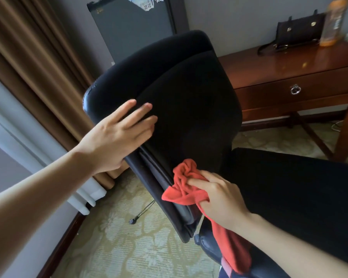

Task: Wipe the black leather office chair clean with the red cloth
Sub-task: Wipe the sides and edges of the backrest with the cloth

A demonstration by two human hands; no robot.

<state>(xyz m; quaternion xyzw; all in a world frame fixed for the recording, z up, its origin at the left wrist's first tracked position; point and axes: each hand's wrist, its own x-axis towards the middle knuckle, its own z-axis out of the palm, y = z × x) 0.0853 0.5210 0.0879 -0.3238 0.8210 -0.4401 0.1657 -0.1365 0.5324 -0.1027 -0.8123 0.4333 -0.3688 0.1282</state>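
Observation:
The black leather office chair [189,101] fills the middle of the view, its backrest tilted toward me and its seat to the right. My left hand [117,135] rests on the backrest's left edge with straight fingers laid on the front face. My right hand [217,195] grips the bunched red cloth [185,183] and presses it against the lower left edge of the backrest. A tail of the cloth hangs down under my wrist.
A wooden desk [289,77] with a ring-pull drawer stands behind the chair at right, bearing a dark handbag [299,31] and an orange bottle [333,23]. Brown curtains [28,63] hang at left. A dark cabinet [129,27] stands behind. A cable [143,211] lies on the patterned carpet.

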